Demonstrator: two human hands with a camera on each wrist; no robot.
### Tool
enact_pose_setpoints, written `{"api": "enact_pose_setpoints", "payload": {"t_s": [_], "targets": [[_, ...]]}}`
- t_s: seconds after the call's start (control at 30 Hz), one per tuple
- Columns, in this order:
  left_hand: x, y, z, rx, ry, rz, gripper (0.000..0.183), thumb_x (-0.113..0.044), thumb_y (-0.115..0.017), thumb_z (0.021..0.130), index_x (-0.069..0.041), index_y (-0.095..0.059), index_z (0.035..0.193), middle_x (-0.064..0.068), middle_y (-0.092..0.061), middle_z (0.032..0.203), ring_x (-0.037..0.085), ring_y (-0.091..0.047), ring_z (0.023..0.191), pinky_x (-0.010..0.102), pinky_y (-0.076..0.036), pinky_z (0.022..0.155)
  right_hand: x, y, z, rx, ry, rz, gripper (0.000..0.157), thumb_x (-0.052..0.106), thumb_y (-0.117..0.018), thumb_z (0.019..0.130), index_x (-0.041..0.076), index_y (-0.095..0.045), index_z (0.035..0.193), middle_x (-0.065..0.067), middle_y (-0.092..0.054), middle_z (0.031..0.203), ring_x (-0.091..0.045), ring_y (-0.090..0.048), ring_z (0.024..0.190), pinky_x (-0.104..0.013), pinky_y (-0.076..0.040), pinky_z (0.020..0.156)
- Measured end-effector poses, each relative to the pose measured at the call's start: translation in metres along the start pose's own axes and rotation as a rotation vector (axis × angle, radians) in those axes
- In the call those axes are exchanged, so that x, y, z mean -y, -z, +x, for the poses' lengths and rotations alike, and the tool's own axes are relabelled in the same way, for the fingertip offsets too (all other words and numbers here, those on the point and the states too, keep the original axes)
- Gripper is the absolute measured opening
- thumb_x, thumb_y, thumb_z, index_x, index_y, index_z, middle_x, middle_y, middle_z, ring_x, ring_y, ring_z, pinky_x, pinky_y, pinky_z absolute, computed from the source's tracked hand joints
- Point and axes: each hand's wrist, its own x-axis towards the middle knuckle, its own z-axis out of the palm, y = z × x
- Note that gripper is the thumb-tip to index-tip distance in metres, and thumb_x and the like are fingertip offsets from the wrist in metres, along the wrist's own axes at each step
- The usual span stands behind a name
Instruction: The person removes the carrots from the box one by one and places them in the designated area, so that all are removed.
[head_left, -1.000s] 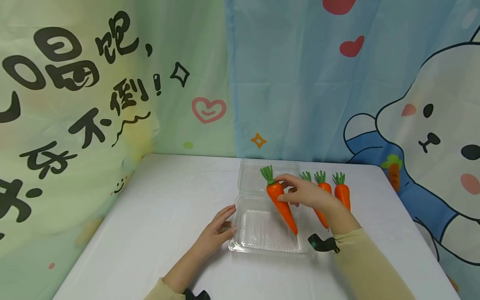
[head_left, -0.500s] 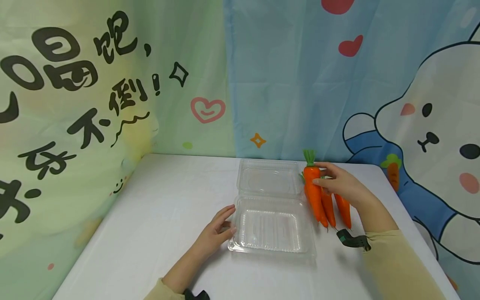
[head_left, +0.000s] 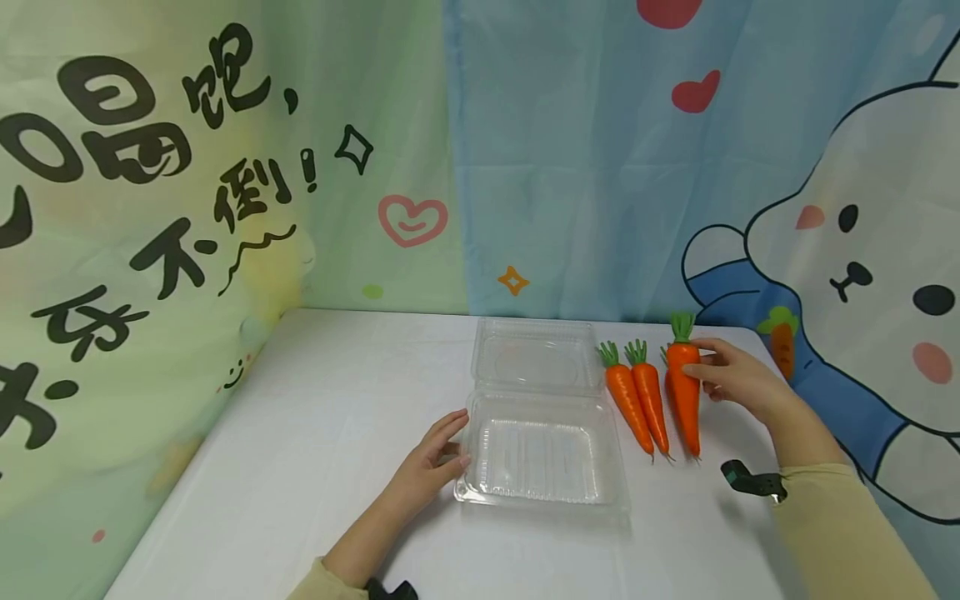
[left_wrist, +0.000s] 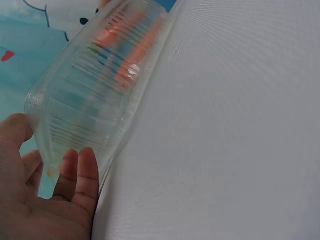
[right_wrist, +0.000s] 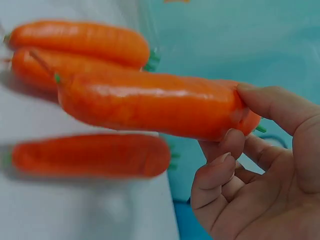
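My right hand pinches an orange carrot near its thick, green-topped end, between thumb and fingers. Its tip hangs downward. The held carrot overlaps another carrot in the head view; the right wrist view shows the two apart. A pair of carrots lies side by side to the left. My left hand rests its fingers against the left side of a clear plastic hinged box, whose lid is folded back.
A white table carries everything. Behind it hangs a printed cloth with lettering, hearts and a cartoon animal. Dark wrist straps sit over beige sleeves.
My right hand has carried the carrot rightward from over the clear box, past the left pair of carrots, to the rightmost carrot. The left hand has stayed at the box.
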Motion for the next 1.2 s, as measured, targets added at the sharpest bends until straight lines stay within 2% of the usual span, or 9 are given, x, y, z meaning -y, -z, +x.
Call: {"api": "enact_pose_setpoints", "payload": {"t_s": [0.17,0.5,0.73,0.97,1.13,1.2], "targets": [[-0.001,0.000,0.000,0.001,-0.004,0.002,0.063,-0.014,-0.063,0.097,-0.011,-0.035,0.153,0.002,-0.024,0.162,0.027,-0.053,0.116,0.022,-0.054,0.087,-0.019,0.007,0.002,-0.016,-0.035,0.011,0.086,0.053,-0.056,0.096,0.001,-0.020,0.154,-0.026,-0.046,0.125,-0.030,-0.053,0.095,-0.027,-0.052,0.074],[0.000,0.001,0.000,-0.004,-0.010,0.002,0.063,-0.013,-0.063,0.096,-0.011,-0.036,0.153,0.002,-0.024,0.162,0.026,-0.053,0.116,0.021,-0.053,0.088,-0.047,0.012,0.008,-0.033,-0.109,0.025,0.090,0.056,-0.055,0.095,-0.002,-0.018,0.154,-0.028,-0.045,0.125,-0.030,-0.052,0.096,-0.026,-0.053,0.073],[0.001,0.001,0.000,-0.010,0.004,0.001,0.063,-0.012,-0.063,0.096,-0.012,-0.036,0.153,0.001,-0.025,0.162,0.023,-0.053,0.115,0.021,-0.053,0.087,-0.057,0.010,0.013,0.002,-0.134,0.025,0.086,0.051,-0.055,0.097,-0.004,-0.019,0.152,-0.023,-0.047,0.117,-0.024,-0.052,0.087,-0.029,-0.051,0.070],[0.002,0.000,0.000,-0.005,0.003,0.001,0.062,-0.010,-0.063,0.096,-0.012,-0.037,0.153,0.002,-0.024,0.162,0.025,-0.053,0.116,0.021,-0.053,0.088,-0.062,0.005,0.013,0.021,-0.179,0.043,0.085,0.049,-0.055,0.098,-0.007,-0.018,0.151,-0.023,-0.048,0.116,-0.023,-0.053,0.084,-0.029,-0.050,0.069],[0.002,0.001,0.000,-0.004,-0.002,0.003,0.063,-0.012,-0.063,0.096,-0.013,-0.037,0.153,0.002,-0.025,0.162,0.023,-0.054,0.116,0.021,-0.052,0.088,-0.061,0.002,0.011,0.024,-0.181,0.051,0.085,0.049,-0.055,0.098,-0.009,-0.019,0.150,-0.016,-0.051,0.104,-0.023,-0.053,0.082,-0.029,-0.051,0.068],[0.003,0.001,0.000,-0.005,-0.004,0.001,0.062,-0.012,-0.063,0.096,-0.013,-0.037,0.153,0.003,-0.025,0.162,0.024,-0.053,0.116,0.021,-0.053,0.088,-0.062,0.001,0.011,0.027,-0.182,0.045,0.085,0.049,-0.054,0.098,-0.008,-0.019,0.150,-0.016,-0.051,0.104,-0.023,-0.053,0.082,-0.029,-0.050,0.068]]}}
